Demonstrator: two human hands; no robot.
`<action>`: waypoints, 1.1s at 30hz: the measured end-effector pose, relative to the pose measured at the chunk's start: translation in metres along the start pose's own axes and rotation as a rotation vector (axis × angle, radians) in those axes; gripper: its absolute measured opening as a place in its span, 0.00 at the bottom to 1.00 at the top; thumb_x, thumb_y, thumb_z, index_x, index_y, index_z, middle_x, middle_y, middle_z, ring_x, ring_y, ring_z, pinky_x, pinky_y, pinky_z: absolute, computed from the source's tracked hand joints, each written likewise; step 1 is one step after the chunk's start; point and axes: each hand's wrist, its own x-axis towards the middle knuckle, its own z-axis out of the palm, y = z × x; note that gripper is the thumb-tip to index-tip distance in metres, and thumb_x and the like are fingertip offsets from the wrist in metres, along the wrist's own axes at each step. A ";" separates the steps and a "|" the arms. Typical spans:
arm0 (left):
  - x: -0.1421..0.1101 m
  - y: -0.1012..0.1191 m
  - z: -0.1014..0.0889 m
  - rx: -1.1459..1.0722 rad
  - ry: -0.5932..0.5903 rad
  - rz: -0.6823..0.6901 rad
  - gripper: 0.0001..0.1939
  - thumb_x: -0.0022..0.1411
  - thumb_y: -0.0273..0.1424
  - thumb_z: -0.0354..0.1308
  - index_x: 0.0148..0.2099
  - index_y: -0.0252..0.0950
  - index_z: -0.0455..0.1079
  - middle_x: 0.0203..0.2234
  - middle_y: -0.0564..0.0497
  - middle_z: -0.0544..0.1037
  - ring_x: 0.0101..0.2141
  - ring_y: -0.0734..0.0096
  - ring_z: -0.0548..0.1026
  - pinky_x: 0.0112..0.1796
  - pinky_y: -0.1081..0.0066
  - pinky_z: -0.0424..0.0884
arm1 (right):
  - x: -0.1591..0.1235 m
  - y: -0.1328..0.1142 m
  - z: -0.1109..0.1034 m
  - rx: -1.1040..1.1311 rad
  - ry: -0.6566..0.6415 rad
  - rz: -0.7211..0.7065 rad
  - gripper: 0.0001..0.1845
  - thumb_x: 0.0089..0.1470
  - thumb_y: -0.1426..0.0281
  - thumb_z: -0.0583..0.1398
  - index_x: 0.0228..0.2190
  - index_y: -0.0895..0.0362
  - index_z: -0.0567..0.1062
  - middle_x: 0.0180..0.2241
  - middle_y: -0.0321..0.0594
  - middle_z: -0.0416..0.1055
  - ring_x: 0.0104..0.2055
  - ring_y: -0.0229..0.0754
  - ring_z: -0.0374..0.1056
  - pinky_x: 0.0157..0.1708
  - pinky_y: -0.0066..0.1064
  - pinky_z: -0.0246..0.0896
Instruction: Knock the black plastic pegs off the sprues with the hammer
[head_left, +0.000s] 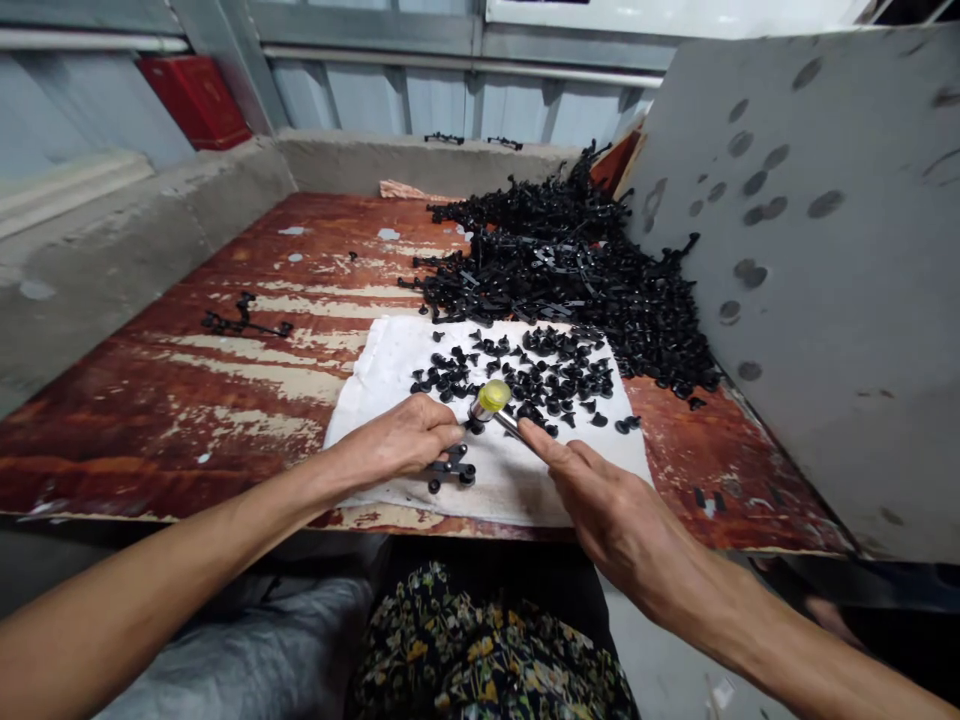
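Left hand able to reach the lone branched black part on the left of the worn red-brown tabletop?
Probably yes; nothing stands between the left hand and the branched black part, though its fingers are on another black piece.

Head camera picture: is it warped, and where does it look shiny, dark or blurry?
Head view: looks wide-angle, with the left forearm and right forearm stretching towards the lower corners; small glints on the black pile; deep shadow beneath the wooden tabletop; small black pieces on the cloth lack fine detail.
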 end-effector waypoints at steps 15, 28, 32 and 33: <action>0.001 -0.001 0.001 0.039 0.014 -0.017 0.15 0.56 0.37 0.50 0.20 0.37 0.57 0.15 0.57 0.57 0.18 0.77 0.55 0.21 0.74 0.50 | -0.001 0.003 0.000 0.042 -0.013 0.049 0.35 0.61 0.78 0.48 0.67 0.48 0.55 0.35 0.46 0.74 0.29 0.42 0.70 0.31 0.38 0.74; -0.017 0.025 0.004 0.103 -0.158 0.245 0.17 0.62 0.39 0.46 0.23 0.36 0.56 0.18 0.57 0.57 0.21 0.78 0.56 0.23 0.75 0.53 | 0.033 -0.004 0.005 0.548 -0.069 0.350 0.16 0.58 0.58 0.58 0.40 0.57 0.72 0.26 0.33 0.64 0.26 0.36 0.59 0.26 0.28 0.60; -0.030 0.022 0.005 0.093 0.014 0.195 0.17 0.62 0.42 0.47 0.29 0.36 0.65 0.20 0.56 0.63 0.24 0.75 0.61 0.25 0.74 0.56 | 0.033 -0.006 0.016 0.789 -0.092 0.470 0.16 0.56 0.55 0.58 0.29 0.55 0.67 0.20 0.28 0.56 0.22 0.33 0.52 0.21 0.26 0.50; -0.033 0.017 0.004 0.066 0.114 0.160 0.18 0.62 0.44 0.47 0.32 0.36 0.67 0.22 0.56 0.65 0.25 0.74 0.62 0.26 0.74 0.57 | 0.031 -0.006 0.017 0.807 -0.073 0.511 0.16 0.56 0.54 0.58 0.29 0.55 0.67 0.19 0.28 0.55 0.20 0.33 0.51 0.19 0.26 0.48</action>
